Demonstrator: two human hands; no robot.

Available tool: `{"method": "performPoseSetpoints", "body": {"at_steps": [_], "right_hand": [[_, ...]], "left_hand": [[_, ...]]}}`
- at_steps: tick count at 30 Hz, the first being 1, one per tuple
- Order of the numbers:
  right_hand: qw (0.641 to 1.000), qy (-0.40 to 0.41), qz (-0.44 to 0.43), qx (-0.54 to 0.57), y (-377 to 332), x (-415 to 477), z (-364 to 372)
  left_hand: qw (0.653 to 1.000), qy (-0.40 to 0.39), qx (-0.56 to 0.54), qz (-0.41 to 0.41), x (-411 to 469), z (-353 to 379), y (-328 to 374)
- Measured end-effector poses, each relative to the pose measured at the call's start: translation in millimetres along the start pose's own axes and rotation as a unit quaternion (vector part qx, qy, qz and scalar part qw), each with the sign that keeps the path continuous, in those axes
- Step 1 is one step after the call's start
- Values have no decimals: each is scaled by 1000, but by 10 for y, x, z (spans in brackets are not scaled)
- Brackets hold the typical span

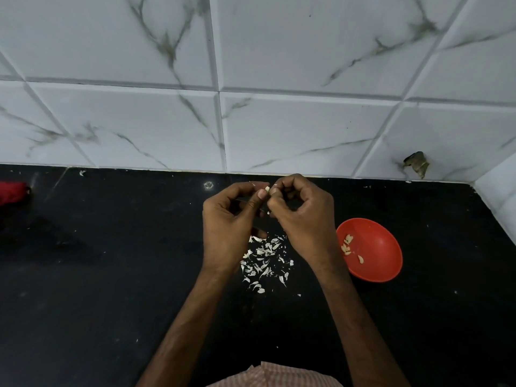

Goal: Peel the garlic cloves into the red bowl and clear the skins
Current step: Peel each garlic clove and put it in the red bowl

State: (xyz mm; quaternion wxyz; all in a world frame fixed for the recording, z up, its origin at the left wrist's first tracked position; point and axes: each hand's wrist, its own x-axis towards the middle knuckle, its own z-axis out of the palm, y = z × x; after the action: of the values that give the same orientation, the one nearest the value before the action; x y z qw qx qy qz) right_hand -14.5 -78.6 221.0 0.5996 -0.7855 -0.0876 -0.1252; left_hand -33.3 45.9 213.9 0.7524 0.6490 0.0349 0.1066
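Pinches a small garlic clove [267, 189] between thumb and forefinger of the left hand [227, 222], raised above the black desk [111, 275], close to the tiled wall [251, 107]. Meets it from the other side with the right hand [305, 219], fingers curled, thumb and fingertips nipping the clove's free end; too small to tell whether skin or flesh is caught. Works directly over a loose scatter of white skins [264, 261] lying on the desk between the two wrists. Has the red bowl [377, 255] upright on the desk just beside the right wrist, with several peeled cloves [347, 244] on its left inner side. Shows a red object [12, 192] cut off at the left edge, well apart from the hands, and a checked garment [273, 375] at the bottom edge.
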Motion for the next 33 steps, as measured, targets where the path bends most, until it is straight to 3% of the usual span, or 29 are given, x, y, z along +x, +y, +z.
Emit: {"method": "performPoseSetpoints", "body": {"at_steps": [5,14,29,33], "right_hand": [[998,-6,35,53,8,4,9],[998,-12,40,53,-11,1,12],[987,6,47,156,124,16,48],[996,46,26,-66,742,-20,192]], "left_hand": [[1000,-2,10,15,-6,1,10],[999,-14,41,29,7,-33,26],[990,-6,-115,-85,68,-69,-77],[987,5,-120,-105,114,-90,-222]]}}
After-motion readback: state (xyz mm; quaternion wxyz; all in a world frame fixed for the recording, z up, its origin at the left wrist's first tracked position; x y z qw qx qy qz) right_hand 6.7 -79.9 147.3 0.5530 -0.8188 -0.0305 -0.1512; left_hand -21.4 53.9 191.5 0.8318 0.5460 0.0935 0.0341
